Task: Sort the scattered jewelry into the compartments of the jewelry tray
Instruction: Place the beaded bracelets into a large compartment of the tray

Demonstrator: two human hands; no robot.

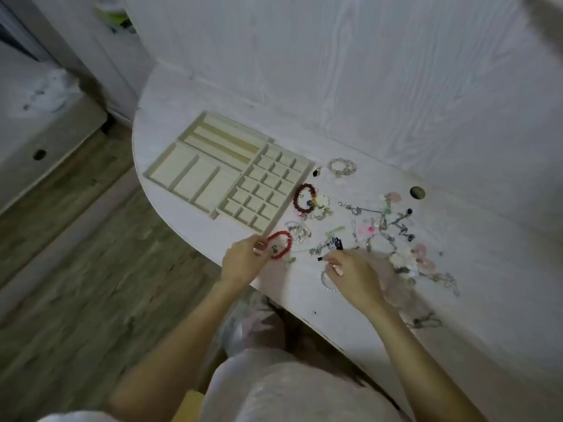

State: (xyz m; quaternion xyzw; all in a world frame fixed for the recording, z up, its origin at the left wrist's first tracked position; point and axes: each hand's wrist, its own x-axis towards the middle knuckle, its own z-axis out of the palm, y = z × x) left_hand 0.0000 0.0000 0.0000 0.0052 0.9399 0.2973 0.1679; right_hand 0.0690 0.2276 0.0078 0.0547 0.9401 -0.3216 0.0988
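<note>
Jewelry tray (195,175) looks empty; left hand (243,263) pinching red bracelet (279,245) at counter (170,95) edge could drop it, right hand (353,277) grip unclear.

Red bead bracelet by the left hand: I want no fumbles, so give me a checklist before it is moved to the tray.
1. Left hand fingers on the red bead bracelet: ok, touching its edge; firm hold cannot tell.
2. Bracelet free of neighbouring chains: cannot tell, blurred.
3. Jewelry tray compartments empty: ok.
4. Path to the tray unblocked: ok.
5. Right hand clear of the bracelet: ok, busy at a small dark piece.
</note>
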